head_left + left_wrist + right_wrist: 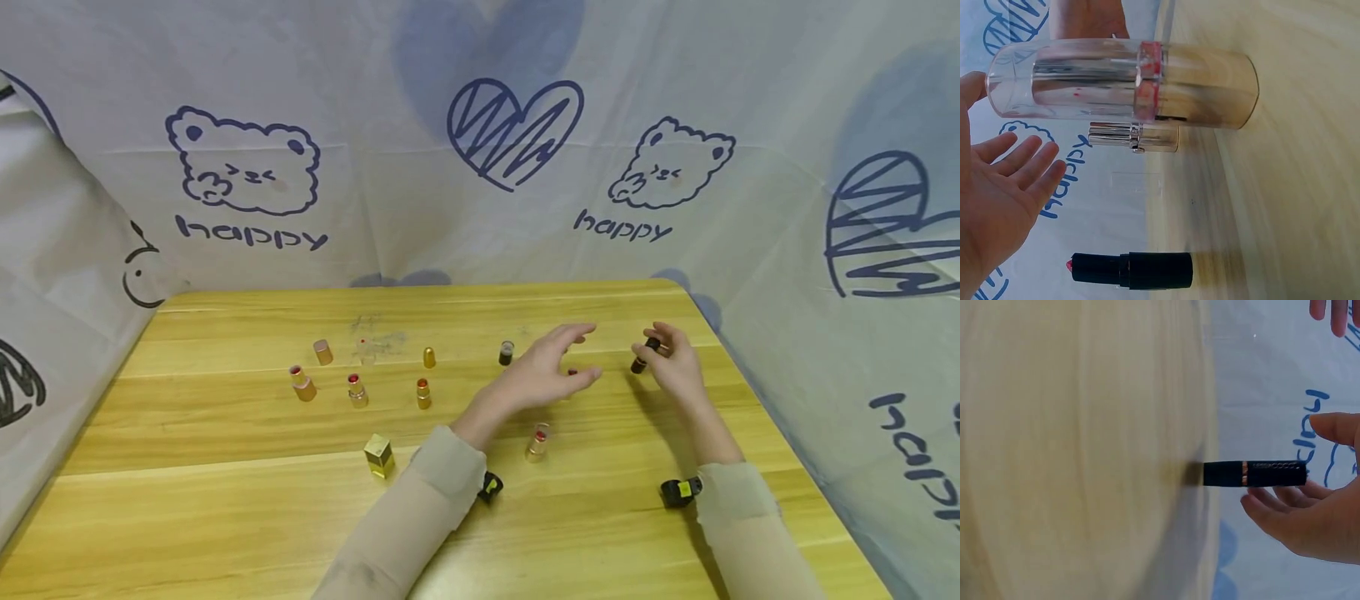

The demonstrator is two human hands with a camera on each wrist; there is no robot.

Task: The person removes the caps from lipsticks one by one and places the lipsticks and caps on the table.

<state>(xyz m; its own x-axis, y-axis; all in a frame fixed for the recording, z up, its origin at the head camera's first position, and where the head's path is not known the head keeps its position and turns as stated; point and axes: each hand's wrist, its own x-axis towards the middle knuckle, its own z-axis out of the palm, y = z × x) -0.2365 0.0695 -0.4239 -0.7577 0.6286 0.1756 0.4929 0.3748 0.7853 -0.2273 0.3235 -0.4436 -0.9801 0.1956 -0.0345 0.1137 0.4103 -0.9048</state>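
My left hand (542, 367) hovers over the table with fingers and thumb spread, holding nothing. Below it stands a lipstick (1135, 136) with a silvery upper tube, mostly hidden in the head view. Nearer to me is a lipstick under a clear cap (537, 443), large in the left wrist view. An uncapped black lipstick (1132, 270) with a pink tip stands left of this hand. My right hand (675, 362) is around a closed black lipstick (1254, 474) that stands upright at the right. Its fingers lie beside the tube; in the right wrist view the thumb appears apart from it.
On the left half stand several uncapped lipsticks, one orange-red (423, 393) and one in a pinkish tube (303, 383). Loose caps, one gold (429, 357) and one rose-coloured (322, 352), stand behind them. A shiny gold box (379, 456) is nearer. Printed cloth (390, 183) hangs behind the table.
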